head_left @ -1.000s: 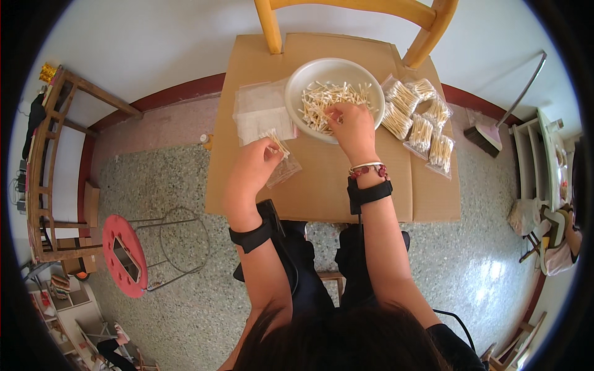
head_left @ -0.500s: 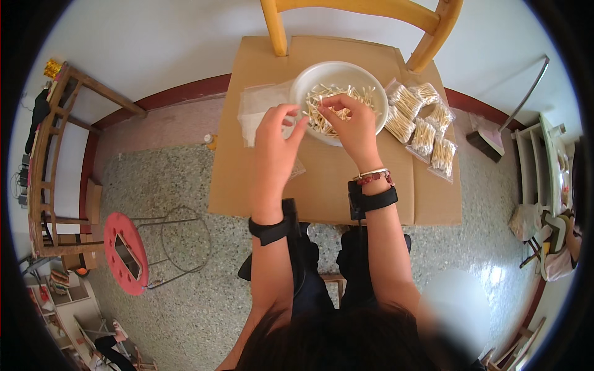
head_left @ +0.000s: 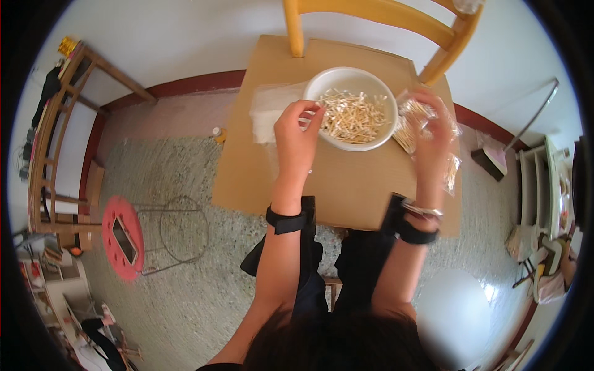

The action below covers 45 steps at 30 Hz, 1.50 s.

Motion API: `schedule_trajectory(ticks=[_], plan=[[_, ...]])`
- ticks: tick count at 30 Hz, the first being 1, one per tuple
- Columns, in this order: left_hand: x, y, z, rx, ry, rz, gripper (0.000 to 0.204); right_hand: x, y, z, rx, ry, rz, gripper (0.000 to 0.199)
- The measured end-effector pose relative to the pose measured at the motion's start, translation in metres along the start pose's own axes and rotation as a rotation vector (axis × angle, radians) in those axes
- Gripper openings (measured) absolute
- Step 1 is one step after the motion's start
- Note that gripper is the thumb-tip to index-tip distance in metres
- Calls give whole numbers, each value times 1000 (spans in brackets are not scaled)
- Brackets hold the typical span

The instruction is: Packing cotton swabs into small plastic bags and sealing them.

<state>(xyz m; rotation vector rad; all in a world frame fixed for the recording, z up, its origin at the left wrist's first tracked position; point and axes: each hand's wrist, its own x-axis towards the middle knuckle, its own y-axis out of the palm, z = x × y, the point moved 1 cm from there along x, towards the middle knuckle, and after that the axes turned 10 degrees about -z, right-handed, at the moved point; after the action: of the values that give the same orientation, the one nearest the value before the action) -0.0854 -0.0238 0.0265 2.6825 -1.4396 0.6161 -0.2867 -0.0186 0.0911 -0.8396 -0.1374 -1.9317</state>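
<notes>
Pinching sticks at white bowl, left hand; right hand grips clear packet.

Left hand at the rim of a white bowl full of pale little sticks, right hand holding a clear bag of sticks beside it — brown cardboard underneath, yellow chair behind.

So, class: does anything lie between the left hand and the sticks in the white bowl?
Nothing visible does. The left hand is at the rim of the white bowl, fingertips at the sticks. The right hand holds a clear bag beside the bowl.
</notes>
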Motion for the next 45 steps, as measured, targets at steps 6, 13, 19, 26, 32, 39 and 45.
schedule_trajectory(ticks=[6,13,19,26,32,39,45], plan=[[1,5,12,-61,23,-86,12,10,-135,30,-681,-568,-271,23],[5,8,13,-39,142,-153,13,-7,-107,21,-517,-452,-92,23],[1,11,12,-48,160,-151,11,-14,-87,10,-398,-360,-21,23],[-1,10,13,-36,167,-148,11,-26,-79,5,-321,-240,26,23],[0,10,13,-57,172,-166,10,-29,-75,4,-271,-158,78,23],[3,8,15,-49,183,-182,10,-31,-70,2,-222,-66,134,23],[3,6,14,-46,176,-186,11,-36,-70,0,-185,21,172,23]])
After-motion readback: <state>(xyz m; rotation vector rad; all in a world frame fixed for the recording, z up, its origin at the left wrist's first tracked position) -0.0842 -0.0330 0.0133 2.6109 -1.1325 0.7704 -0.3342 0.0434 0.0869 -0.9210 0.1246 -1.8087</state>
